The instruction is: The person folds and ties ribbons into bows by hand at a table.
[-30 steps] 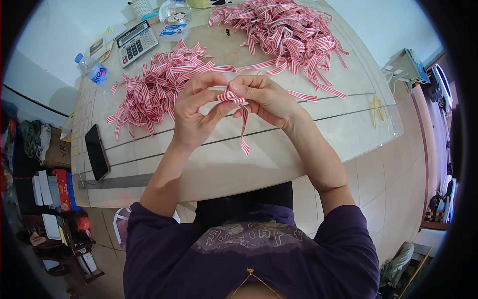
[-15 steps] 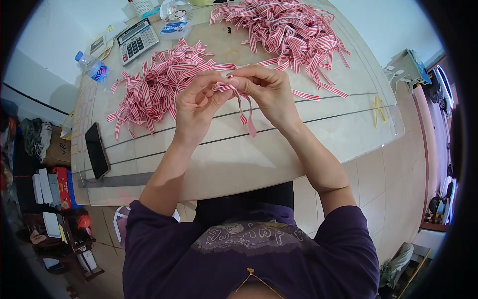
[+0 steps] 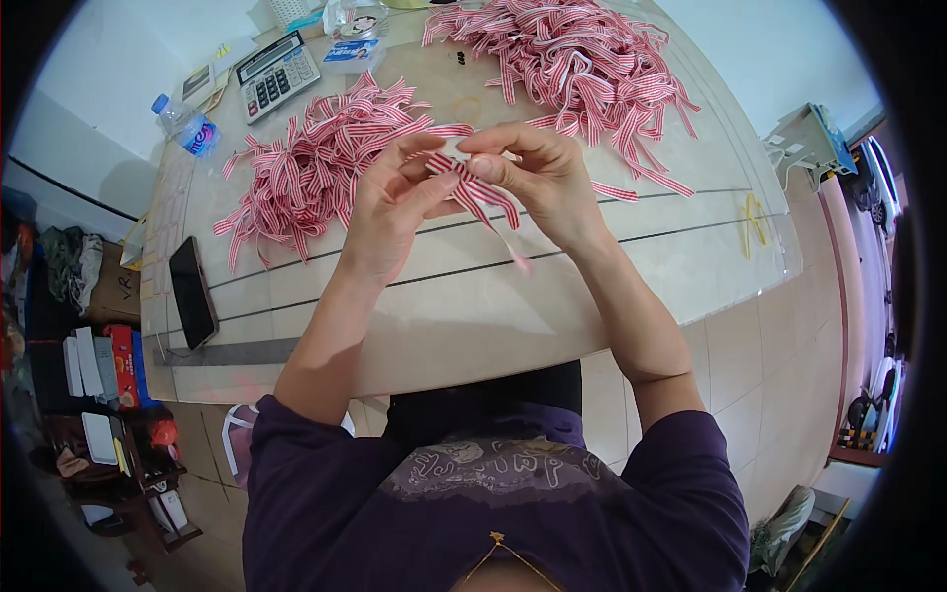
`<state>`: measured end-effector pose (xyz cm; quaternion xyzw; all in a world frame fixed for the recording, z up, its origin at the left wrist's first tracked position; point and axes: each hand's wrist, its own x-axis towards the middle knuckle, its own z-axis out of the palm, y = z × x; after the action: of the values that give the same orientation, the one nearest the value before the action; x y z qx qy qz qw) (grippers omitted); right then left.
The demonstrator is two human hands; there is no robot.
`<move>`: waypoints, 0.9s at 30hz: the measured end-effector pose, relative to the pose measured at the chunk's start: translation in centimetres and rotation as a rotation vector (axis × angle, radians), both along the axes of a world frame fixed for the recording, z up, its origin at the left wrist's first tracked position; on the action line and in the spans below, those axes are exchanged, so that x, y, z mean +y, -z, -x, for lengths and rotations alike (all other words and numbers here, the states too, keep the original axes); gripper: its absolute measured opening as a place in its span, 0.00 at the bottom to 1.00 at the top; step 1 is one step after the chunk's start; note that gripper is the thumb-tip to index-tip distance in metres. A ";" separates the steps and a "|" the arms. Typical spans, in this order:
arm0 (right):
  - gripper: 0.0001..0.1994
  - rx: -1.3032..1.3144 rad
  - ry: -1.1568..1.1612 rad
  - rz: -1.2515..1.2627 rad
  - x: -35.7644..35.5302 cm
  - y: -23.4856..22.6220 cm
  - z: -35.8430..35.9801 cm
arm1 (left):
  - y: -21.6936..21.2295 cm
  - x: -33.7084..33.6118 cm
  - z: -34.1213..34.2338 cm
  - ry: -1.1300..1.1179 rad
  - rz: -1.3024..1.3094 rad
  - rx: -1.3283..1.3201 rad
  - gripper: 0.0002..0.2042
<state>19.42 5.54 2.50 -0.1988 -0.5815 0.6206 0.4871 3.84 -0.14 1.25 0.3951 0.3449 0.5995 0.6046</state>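
Note:
Both hands pinch one red-and-white striped ribbon bow (image 3: 470,187) above the table. My left hand (image 3: 400,192) grips its left loop between thumb and fingers. My right hand (image 3: 538,178) has thumb and forefinger closed on the bow's upper right part, close to the centre. The tails dangle below the fingers, one of them blurred. Beyond my left hand lies a pile of striped ribbon bows (image 3: 306,173); a bigger heap of striped ribbons (image 3: 577,59) lies at the far right, with a few strands trailing toward my right hand.
A calculator (image 3: 276,77), a water bottle (image 3: 185,126) and a small blue-and-white box (image 3: 353,56) stand at the back left. A phone (image 3: 192,293) lies near the left edge beside a grey metal ruler (image 3: 232,354). Yellow scissors (image 3: 755,219) rest at the table's right side.
The bow has turned and spread between my fingers, its loops and tails now fanning out more to the right. Both hands stay in nearly the same spot.

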 end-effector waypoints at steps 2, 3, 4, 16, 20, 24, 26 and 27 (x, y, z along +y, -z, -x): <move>0.06 -0.050 -0.033 -0.038 0.1 0.1 0.0 | -0.5 0.0 -0.2 -0.040 -0.006 0.043 0.08; 0.06 -0.074 -0.049 -0.057 0.1 0.1 0.1 | -0.5 0.0 -0.1 -0.059 -0.009 0.065 0.08; 0.06 -0.075 -0.051 -0.058 0.1 0.1 0.2 | -0.4 -0.1 0.0 -0.062 -0.009 0.064 0.08; 0.05 -0.091 -0.016 -0.074 -0.5 0.8 2.4 | 1.0 -0.4 1.5 -0.241 -0.113 -0.021 0.12; 0.05 -0.109 0.005 -0.215 -0.6 1.6 3.7 | 1.6 -0.6 2.1 -0.312 -0.134 -0.082 0.10; 0.04 -0.134 0.062 -0.429 -0.7 2.3 4.7 | 1.7 -0.7 2.7 -0.341 -0.113 -0.115 0.08; 0.03 -0.114 -0.037 -0.275 -1.2 1.9 4.9 | 2.5 -0.7 3.3 -0.320 -0.177 -0.060 0.08; 0.02 -0.104 -0.086 -0.198 -1.4 1.8 4.9 | 2.8 -0.8 3.6 -0.310 -0.209 -0.032 0.08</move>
<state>14.51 4.13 0.72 -0.1564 -0.6723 0.5692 0.4467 0.27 -0.90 -1.53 0.3885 0.3280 0.7240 0.4662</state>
